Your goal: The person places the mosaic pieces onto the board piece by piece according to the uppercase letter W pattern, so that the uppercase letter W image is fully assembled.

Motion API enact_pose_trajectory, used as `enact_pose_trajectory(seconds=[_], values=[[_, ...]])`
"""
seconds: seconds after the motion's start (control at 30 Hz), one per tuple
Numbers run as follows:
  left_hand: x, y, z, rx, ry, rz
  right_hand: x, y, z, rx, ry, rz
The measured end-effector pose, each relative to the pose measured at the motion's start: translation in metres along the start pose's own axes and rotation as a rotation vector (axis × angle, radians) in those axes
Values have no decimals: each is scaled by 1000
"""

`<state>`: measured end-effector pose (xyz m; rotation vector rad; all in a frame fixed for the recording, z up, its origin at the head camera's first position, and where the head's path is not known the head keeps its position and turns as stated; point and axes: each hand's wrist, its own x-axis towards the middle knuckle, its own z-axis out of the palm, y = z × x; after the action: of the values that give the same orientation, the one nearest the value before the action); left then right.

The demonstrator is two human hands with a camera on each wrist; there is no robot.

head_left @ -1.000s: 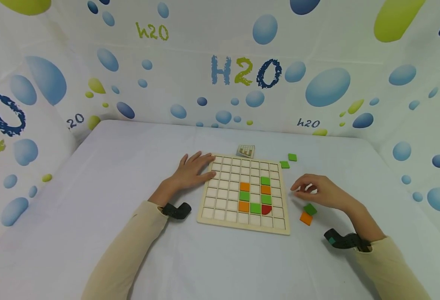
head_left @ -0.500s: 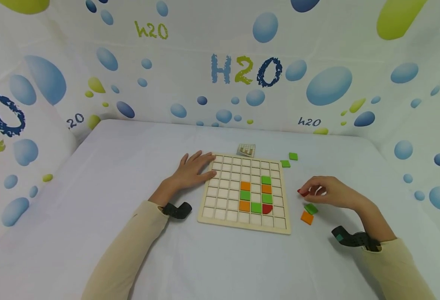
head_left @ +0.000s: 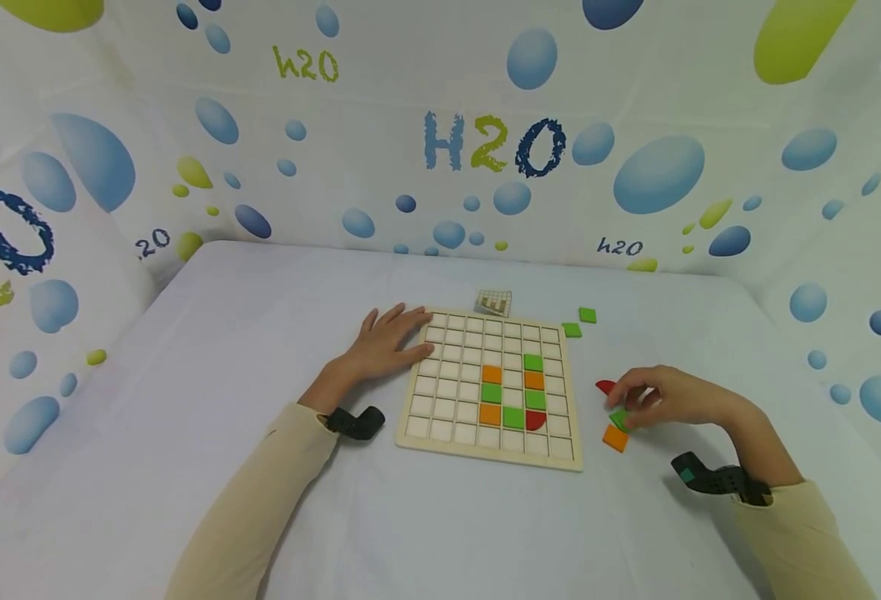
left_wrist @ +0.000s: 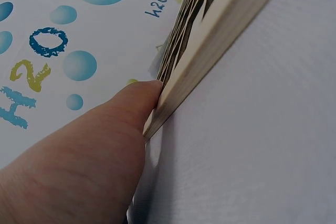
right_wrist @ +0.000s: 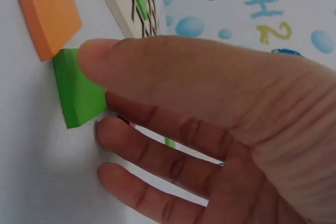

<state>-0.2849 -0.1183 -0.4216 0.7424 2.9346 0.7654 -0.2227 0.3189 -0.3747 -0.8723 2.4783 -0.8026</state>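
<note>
A wooden grid board (head_left: 432,407) lies on the white cloth, with orange and green square tiles and a red rounded tile (head_left: 535,420) in its cells. My left hand (head_left: 378,346) rests spread at the board's left edge; its thumb (left_wrist: 139,98) is over the rim. To the right of the board, my right hand (head_left: 661,396) pinches a green square tile (right_wrist: 84,90) between thumb and index finger, low over the cloth. An orange tile (head_left: 615,438) lies right beside it. Close to the right fingertips is another red tile (head_left: 604,387), partly hidden.
Two green tiles (head_left: 587,315) lie near the board's far right corner. A small card with a printed grid (head_left: 493,302) sits behind the far edge. A patterned white curtain (head_left: 380,108) encloses the table at the back and sides.
My right hand has put the red tile down on the cloth and moved slightly toward me, onto the green tile. The left hand stays in place.
</note>
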Motion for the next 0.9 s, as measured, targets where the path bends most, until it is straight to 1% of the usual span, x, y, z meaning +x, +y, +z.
enact_pose_trajectory(seconds=[0.13, 0.33, 0.7, 0.9], values=[[-1, 1, -1, 0, -7, 0, -1, 1, 2, 16, -16, 15], [-1, 0, 0, 7, -9, -3, 1, 2, 5, 8, -11, 30], [-1, -1, 1, 4, -1, 4, 2, 4, 5, -30, 5, -17], [-1, 0, 0, 5, -4, -1, 2, 2, 4, -51, 26, -15]])
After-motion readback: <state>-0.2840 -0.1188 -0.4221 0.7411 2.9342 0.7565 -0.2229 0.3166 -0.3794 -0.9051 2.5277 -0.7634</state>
